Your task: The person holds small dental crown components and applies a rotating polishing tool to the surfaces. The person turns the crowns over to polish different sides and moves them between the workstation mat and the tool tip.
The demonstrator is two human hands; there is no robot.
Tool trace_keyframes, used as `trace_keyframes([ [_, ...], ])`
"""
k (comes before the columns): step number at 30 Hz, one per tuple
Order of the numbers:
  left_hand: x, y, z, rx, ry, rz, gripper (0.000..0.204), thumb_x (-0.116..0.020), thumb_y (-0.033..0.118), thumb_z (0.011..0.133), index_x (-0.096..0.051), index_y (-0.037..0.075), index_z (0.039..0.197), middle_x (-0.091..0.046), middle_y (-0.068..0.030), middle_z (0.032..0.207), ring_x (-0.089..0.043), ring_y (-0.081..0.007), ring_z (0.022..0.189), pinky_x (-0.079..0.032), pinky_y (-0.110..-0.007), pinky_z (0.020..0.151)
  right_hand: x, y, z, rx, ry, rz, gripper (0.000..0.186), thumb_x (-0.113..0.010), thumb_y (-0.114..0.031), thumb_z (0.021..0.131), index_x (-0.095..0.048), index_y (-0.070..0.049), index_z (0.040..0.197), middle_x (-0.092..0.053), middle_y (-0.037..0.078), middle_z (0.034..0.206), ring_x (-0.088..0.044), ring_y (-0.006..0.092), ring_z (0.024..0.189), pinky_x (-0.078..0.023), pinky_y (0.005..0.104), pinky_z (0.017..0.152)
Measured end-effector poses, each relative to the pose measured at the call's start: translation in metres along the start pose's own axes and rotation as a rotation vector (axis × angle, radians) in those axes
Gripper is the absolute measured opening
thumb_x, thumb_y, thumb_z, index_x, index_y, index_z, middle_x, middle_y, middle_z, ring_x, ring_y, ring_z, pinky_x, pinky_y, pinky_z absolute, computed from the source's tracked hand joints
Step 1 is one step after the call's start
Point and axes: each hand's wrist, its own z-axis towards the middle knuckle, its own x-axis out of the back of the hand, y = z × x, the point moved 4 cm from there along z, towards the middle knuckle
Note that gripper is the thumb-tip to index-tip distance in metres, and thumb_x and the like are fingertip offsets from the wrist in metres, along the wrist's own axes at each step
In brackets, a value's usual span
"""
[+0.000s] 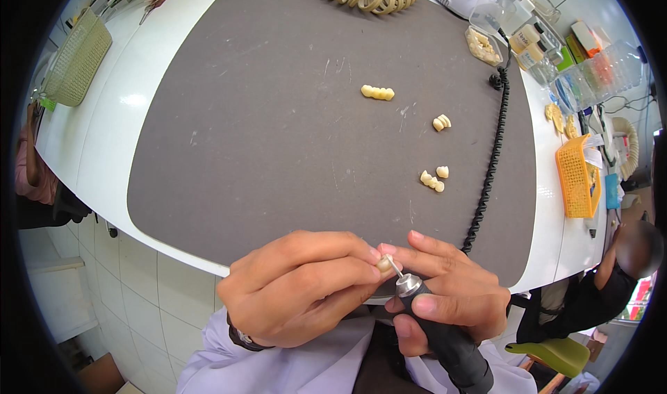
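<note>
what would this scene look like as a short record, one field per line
left hand: pinches a tooth piece
right hand: grips a black handpiece
bit: at the tooth piece, contact hard to tell
on grey mat: tooth row, upper cluster, lower cluster, single tooth
far left: green basket
far right: orange basket
</note>
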Motion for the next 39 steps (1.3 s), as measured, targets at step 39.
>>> trace_keyframes([
  [39,-0.0010,0.0013,0.0005,-0.006,0.021,-0.010,0.027,-0.081,-0.004,0.061,-0.062,0.005,0.079,-0.064,-0.0094,0.081,-0.064,-0.0125,0.067,-0.054,-0.020,0.054,-0.0004,0.0007,-0.0003,0.002,0.034,0.027,0.031,-0.073,-0.001,0.070,-0.060,-0.009,0.097,-0.065,0.010,0.073,-0.065,0.0316,0.098,-0.050,0.0459,0.087],
])
